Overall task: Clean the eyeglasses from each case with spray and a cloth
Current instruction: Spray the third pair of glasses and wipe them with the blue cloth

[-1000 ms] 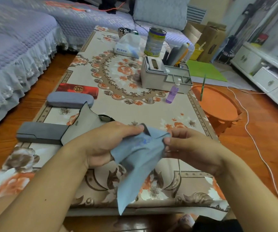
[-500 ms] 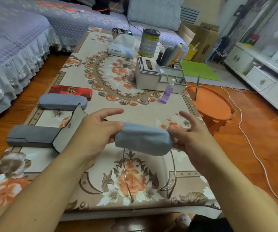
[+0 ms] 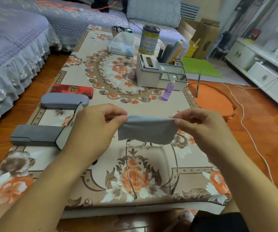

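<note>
Head view: left hand (image 3: 93, 129) and right hand (image 3: 200, 126) each pinch an upper corner of the grey-blue cleaning cloth (image 3: 145, 129), stretched between them above the floral table (image 3: 101, 76). Wire-rimmed eyeglasses (image 3: 151, 158) lie beneath, temples unfolded. Cloth looks limp and light. Glasses likely thin and fragile; best held by the frame, off the lenses.

Gold Chinese characters are being shown inside a round gold emblem on the long red rectangular case (image 3: 72, 89), left of centre in the frame; they appear to read 百年红, though that reading is uncertain. A line of blue Chinese print is being displayed on the white plastic tissue pack (image 3: 122, 45) at the upper centre, too small to be read. Small print on the tall yellow-and-purple metal can (image 3: 148, 40) beside it is blurred.
</note>
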Available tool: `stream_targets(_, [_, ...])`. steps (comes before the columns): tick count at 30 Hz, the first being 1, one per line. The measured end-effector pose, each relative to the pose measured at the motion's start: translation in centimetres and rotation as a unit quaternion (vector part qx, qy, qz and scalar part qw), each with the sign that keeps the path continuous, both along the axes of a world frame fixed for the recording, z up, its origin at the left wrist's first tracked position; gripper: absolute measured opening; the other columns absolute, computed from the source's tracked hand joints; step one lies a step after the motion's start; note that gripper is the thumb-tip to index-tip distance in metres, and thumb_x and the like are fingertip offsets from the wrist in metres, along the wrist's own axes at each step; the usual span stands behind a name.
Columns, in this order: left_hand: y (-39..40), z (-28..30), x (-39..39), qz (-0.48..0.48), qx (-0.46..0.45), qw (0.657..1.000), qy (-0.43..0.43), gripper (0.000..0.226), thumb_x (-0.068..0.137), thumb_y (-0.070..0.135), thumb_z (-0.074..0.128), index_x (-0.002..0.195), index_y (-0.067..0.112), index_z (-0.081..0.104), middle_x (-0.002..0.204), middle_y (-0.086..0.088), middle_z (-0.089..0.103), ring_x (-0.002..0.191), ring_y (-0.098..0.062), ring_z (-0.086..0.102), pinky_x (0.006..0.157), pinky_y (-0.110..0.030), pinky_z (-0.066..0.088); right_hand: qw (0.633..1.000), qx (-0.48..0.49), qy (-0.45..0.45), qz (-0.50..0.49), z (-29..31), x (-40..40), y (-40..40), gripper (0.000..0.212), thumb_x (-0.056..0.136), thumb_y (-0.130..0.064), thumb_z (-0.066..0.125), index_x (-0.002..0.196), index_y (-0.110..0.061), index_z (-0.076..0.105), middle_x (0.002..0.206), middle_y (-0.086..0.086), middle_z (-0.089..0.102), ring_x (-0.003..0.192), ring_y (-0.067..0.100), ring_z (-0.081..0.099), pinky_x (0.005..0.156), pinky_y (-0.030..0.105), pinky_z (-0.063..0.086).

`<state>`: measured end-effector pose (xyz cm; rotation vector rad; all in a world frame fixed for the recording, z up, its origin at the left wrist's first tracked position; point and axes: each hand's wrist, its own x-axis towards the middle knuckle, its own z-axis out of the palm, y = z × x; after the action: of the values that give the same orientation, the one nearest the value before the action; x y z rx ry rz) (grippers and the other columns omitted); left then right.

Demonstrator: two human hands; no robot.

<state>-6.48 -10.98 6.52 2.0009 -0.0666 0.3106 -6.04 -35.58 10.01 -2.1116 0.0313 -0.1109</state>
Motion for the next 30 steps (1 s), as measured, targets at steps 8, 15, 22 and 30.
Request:
stream_targets(8, [2.7,1.7,0.3,-0.190,-0.144,0.964,0.117,0.006,0.083,0.029,0.071,0.077,0.026,0.072,0.105,0.009,0.072,0.100,-0.009,0.067,0.092,-0.031,0.049,0.947,0.239,0.124,0.175,1.1,0.2,-0.4,0.018,0.085,-0.009,0.059,0.071,-0.018,0.064,0.080,0.002,0.068,0.073,0.015,0.060,0.066,0.028,0.043])
stream_targets(15, [1.1,0.6,1.2,-0.228,-0.426,0.820,0.306,0.034,0.104,0.016,0.037,0.085,0.005,0.063,0.083,-0.011,0.069,0.083,-0.025,0.069,0.083,-0.044,0.060,0.912,0.292,0.267,0.107,-0.5,1.3,1.3,0.022,0.103,-0.015,0.045,0.088,-0.015,0.061,0.073,0.003,0.063,0.061,0.017,0.063,0.055,0.029,0.055])
stream_targets(22, [0.6,-0.8,1.9,-0.136,-0.364,0.846,0.364,0.045,0.108,0.024,0.036,0.140,-0.006,0.050,0.123,-0.023,0.069,0.104,-0.034,0.072,0.084,-0.056,0.059,0.911,0.295,0.278,0.081,-1.9,1.8,0.9,0.015,0.095,-0.008,0.061,0.110,-0.006,0.063,0.098,0.013,0.072,0.083,0.023,0.072,0.075,0.034,0.062])
stream_targets(30, [-0.1,-1.3,2.1,-0.096,-0.272,0.928,0.237,0.007,0.094,0.009,0.065,0.089,0.010,0.061,0.072,-0.003,0.070,0.067,-0.011,0.068,0.054,-0.022,0.054,0.972,0.181,0.143,0.054,-2.2,1.8,0.7,0.017,0.085,-0.003,0.074,0.100,-0.004,0.069,0.076,0.011,0.061,0.080,0.025,0.065,0.073,0.033,0.055])
